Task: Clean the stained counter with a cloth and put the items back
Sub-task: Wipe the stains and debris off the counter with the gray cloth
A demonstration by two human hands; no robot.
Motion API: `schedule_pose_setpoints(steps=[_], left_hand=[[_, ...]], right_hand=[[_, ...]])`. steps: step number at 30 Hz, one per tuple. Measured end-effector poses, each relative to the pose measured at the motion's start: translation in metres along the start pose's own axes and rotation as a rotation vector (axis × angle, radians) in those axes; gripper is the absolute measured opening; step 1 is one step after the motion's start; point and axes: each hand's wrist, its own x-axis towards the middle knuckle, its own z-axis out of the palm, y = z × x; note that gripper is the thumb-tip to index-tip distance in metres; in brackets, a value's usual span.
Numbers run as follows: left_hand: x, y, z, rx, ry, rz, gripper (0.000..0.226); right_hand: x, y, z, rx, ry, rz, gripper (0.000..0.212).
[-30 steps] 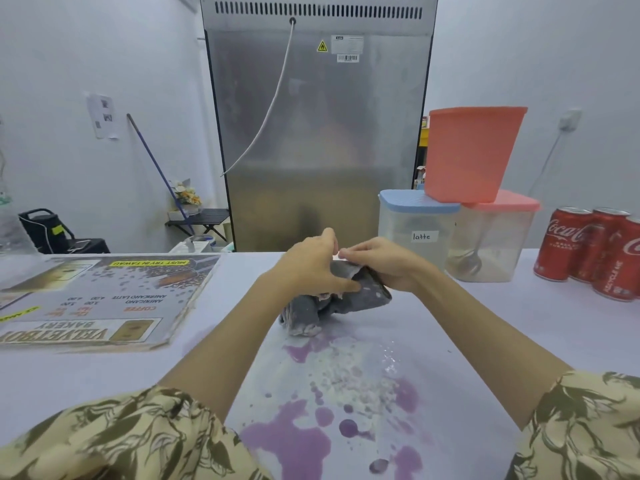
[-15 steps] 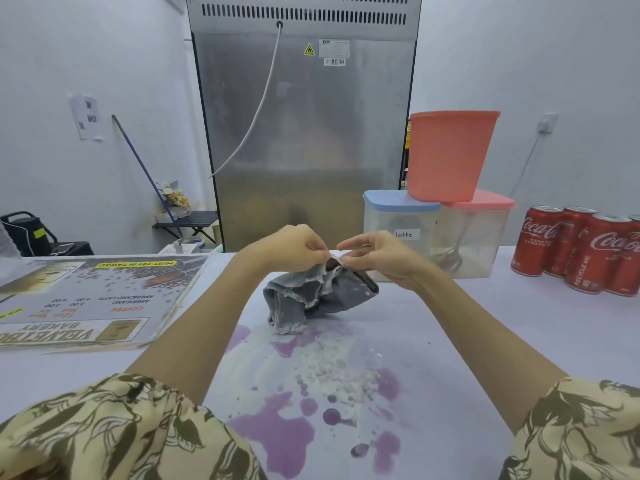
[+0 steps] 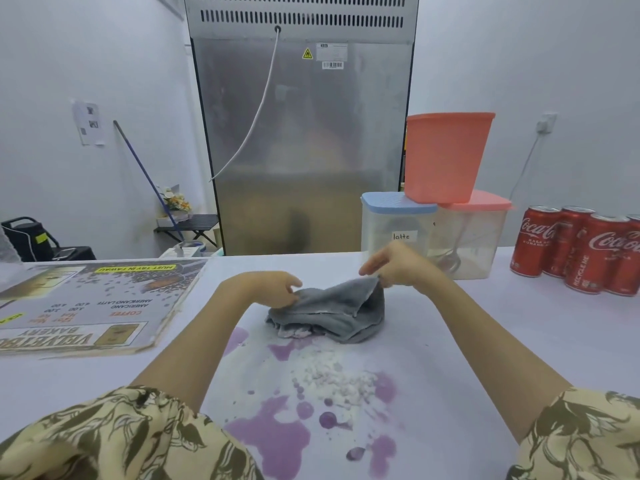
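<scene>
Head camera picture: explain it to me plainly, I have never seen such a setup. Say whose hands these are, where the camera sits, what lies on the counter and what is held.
No machine here: a person wears one wide-angle camera on the head, looking forward and down at their own bare hands. The left hand and the right hand each pinch an edge of a grey cloth, spreading it out; its lower part rests on the white counter. Nearer the person lies a purple stain with white powder scattered over it, not yet wiped. To the left lies a menu board. At the back right stand lidded tubs, one labelled "latte", and red cans. Behind the counter stands a steel fridge.
</scene>
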Motion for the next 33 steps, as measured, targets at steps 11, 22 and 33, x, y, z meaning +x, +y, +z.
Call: schedule_pose_setpoints(steps=[11, 22, 33], left_hand=[[0.017, 0.007, -0.016, -0.116, 0.438, 0.058, 0.032], [0.001, 0.006, -0.025, -0.64, 0.002, 0.211, 0.031], [0.014, -0.005, -0.009, -0.151, 0.265, 0.125, 0.029]], right_hand=[[-0.006, -0.035, 0.048, -0.108, -0.126, -0.259, 0.059], [0.019, -0.007, 0.027, 0.367, 0.284, -0.1, 0.013], [0.019, 0.005, 0.028, 0.34, 0.177, 0.066, 0.018]])
